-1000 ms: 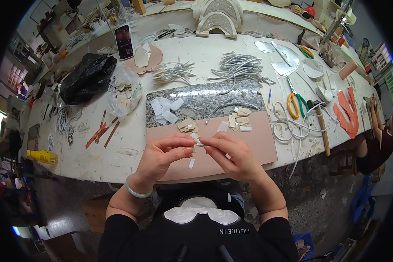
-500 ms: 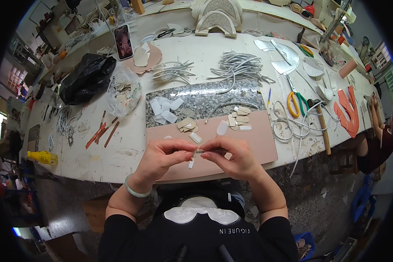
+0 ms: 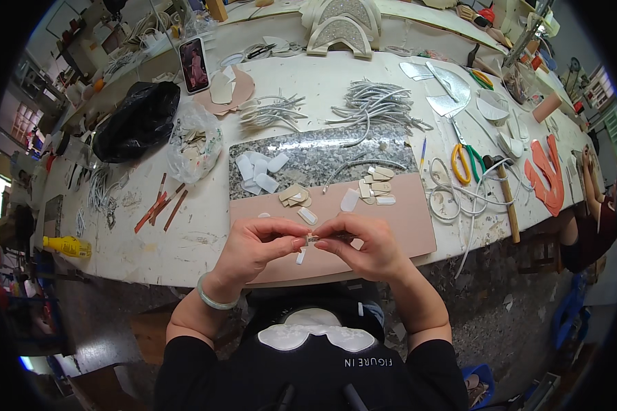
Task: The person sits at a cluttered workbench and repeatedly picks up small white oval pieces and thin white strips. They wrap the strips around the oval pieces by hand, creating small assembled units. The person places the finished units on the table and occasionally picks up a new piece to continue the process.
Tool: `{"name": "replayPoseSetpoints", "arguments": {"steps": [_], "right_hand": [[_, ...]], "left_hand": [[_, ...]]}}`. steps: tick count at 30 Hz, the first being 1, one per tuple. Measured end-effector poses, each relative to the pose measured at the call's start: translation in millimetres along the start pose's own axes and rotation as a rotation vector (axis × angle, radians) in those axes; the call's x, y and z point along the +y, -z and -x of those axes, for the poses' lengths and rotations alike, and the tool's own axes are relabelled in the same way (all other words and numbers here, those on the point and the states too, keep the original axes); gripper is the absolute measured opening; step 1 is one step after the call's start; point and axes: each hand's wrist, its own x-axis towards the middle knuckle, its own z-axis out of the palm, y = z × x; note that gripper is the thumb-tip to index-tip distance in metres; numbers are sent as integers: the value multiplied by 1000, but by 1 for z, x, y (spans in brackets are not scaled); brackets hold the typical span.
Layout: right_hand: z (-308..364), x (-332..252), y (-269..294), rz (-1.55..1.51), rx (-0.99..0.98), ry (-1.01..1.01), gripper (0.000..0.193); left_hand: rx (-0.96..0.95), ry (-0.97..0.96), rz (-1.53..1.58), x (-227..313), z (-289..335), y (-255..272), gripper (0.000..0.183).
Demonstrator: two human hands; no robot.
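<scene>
Both hands meet over the pink board [image 3: 397, 233] near the table's front edge. My left hand [image 3: 253, 252], with a pale bangle at the wrist, pinches a small pale piece [image 3: 310, 239] between thumb and forefinger. From the other side, the thumb and forefinger of my right hand [image 3: 365, 248] close on the same piece. Fingertips cover most of it, so its exact kind cannot be made out. Just beyond the hands lie small beige tabs [image 3: 295, 196], another group of beige tabs [image 3: 377, 185] and a single translucent white tab [image 3: 349, 200].
A granite slab [image 3: 308, 147] with white rounded tabs [image 3: 260, 171] lies behind the board. Farther back are bundles of silvery cords [image 3: 373, 103]. Scissors [image 3: 462, 163], a hammer [image 3: 509, 198] and loose white cord stand right; a black bag [image 3: 140, 123] and phone [image 3: 194, 66] left. Another person sits far right.
Both hands stay in nearly the same place, with the fingers shifting slightly around the small piece. A dark strip seen beside my right fingertips earlier no longer shows.
</scene>
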Motion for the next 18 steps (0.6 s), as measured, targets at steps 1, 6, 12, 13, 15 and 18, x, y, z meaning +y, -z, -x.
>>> {"name": "replayPoseSetpoints", "arguments": {"steps": [1, 6, 12, 13, 15, 18], "right_hand": [[0, 2, -1, -7, 5, 11, 17], [-4, -3, 2, 43, -40, 23, 20], [-6, 0, -3, 233, -86, 14, 18], [-6, 0, -3, 254, -88, 19, 17], [-7, 0, -4, 264, -90, 80, 14], [-8, -5, -5, 250, -113, 128, 10]], "left_hand": [[7, 3, 4, 0, 0, 0, 19], [67, -8, 33, -4, 0, -4, 31], [85, -54, -108, -7, 1, -9, 38], [85, -59, -130, -7, 1, -9, 38], [66, -53, -68, -9, 3, -5, 36], [60, -41, -17, -11, 5, -2, 34]]}}
